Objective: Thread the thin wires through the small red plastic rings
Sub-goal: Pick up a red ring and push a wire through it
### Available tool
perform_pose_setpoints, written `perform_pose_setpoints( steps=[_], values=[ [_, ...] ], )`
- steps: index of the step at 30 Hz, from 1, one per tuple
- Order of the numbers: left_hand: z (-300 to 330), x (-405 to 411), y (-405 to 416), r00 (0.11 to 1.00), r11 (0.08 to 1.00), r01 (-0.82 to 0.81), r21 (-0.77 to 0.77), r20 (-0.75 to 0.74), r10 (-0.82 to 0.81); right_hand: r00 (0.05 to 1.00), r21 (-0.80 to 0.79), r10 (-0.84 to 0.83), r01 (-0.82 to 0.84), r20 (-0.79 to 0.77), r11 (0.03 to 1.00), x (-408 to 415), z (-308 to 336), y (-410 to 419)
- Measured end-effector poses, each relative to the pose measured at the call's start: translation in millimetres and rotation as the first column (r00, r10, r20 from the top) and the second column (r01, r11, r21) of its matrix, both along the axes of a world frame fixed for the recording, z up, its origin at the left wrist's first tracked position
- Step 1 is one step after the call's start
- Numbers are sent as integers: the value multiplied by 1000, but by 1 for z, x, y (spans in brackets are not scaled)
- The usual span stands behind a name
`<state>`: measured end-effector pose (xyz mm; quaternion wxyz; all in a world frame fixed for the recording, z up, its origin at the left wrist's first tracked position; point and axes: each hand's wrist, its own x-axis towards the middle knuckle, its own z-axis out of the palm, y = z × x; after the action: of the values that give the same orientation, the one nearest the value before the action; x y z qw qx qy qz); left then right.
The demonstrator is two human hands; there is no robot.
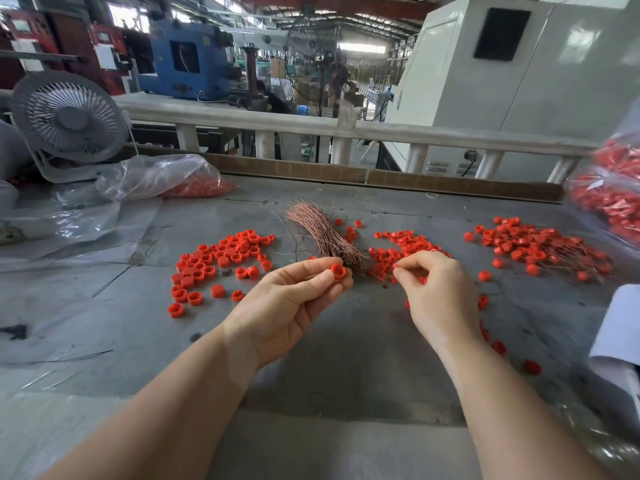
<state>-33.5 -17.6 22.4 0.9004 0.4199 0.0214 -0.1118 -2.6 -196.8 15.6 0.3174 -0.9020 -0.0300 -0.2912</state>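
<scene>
Head view: left hand (294,299) pinches red ring (338,270), right hand (438,292) beside.

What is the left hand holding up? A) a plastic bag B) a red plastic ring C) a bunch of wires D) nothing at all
B: the left hand pinches a single red ring between thumb and fingertips, just in front of the bundle of copper wires lying on the table.
</scene>
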Motion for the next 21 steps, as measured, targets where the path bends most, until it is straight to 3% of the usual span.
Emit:
perform_pose_setpoints(
  steps=[2,10,21],
  values=[
    [0,0,0,1000,1000,1,-7,-1,-1,992,124,107,-115,69,986,-5,5,7],
    [0,2,0,1000,1000,-15,3,18,15,927,231,343,-370,150,900,-14,8,24],
    [-2,2,-1,998,999,-39,-5,52,39,886,265,431,-462,170,846,-21,10,31]
  ],
)
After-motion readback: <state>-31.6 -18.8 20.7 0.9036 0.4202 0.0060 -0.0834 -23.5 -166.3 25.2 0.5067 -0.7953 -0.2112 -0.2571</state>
